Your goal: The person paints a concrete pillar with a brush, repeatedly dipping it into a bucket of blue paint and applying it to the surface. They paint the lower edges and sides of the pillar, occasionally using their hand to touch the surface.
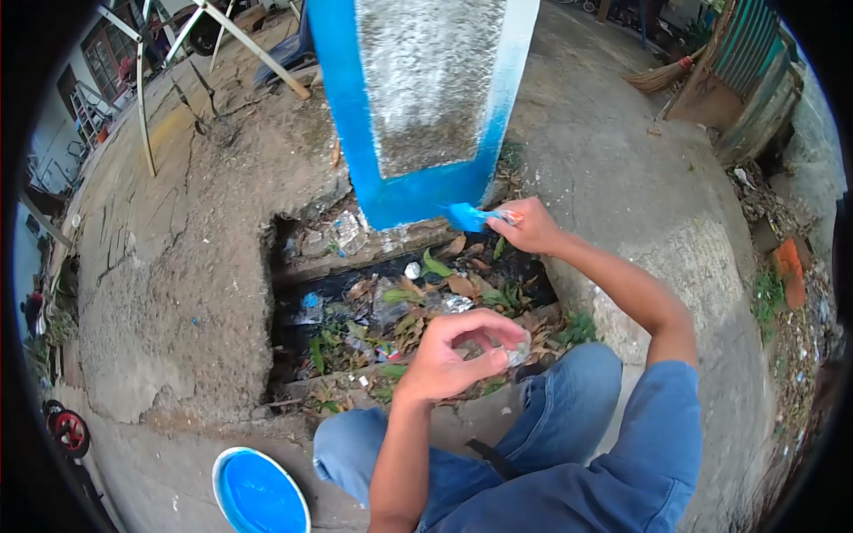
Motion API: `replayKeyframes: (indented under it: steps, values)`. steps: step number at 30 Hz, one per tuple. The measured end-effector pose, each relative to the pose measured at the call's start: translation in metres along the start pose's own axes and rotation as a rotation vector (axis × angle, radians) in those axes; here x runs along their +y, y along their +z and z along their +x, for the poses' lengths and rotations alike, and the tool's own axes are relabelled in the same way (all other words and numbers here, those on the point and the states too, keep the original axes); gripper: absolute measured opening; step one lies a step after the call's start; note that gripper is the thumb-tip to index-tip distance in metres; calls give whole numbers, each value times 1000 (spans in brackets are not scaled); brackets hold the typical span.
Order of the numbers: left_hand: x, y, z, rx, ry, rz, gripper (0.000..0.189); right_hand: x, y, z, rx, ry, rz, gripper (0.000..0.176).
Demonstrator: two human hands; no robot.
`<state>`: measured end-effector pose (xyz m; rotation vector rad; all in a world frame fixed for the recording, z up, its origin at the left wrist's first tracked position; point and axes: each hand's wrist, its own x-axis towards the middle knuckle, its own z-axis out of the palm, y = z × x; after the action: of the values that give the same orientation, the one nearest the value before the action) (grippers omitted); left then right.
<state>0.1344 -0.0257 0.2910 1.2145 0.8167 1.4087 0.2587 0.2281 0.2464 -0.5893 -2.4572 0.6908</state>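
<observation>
My right hand [526,226] is closed around the handle of a paintbrush [468,217], whose bristles are covered in blue paint. The bristles are right at the lower edge of a pillar [425,190], which has a blue painted border around a rough grey and white panel. Above a litter-filled drain opening, my left hand [455,354] is curled, thumb and fingers nearly meeting. A small clear, shiny thing [518,350] shows at its fingertips; I cannot tell what it is. A white-rimmed bucket [305,508] of blue paint stands on the ground left of my knees.
Leaves, plastic scraps and dark water fill the broken drain opening [272,333] between me and the pillar. White metal legs [258,55] stand at the upper left. A straw broom [659,78] leans by a gate at the upper right, and a red wheel [69,432] is at far left.
</observation>
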Motion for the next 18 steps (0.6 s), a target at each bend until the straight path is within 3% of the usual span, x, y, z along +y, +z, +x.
replayKeyframes:
  steps: [4, 7, 10, 13, 15, 16, 18]
  values:
    - [-16, 30, 44, 113, -70, 5, 50, 62, -71, -5, -169, -172, -187, 24]
    - [-13, 40, 75, 169, -176, 48, 41, 77, -122, -5, -296, -171, -220, 22]
    - [-6, 60, 108, 301, -251, 201, 22, 73, -159, -6, -277, -171, -240, 21]
    - [-32, 59, 128, 256, -270, 315, 20, 81, -171, 0, -242, -299, -289, 21]
    - [-59, 59, 140, 274, -43, 839, 19, 91, -167, 2, -214, -324, -394, 21]
    - [-68, 67, 146, 291, -38, 817, 19, 92, -171, 5, -252, -357, -479, 21]
    - [-69, 71, 165, 428, -1, 134, 19, 95, -168, 9, -214, -375, -518, 22]
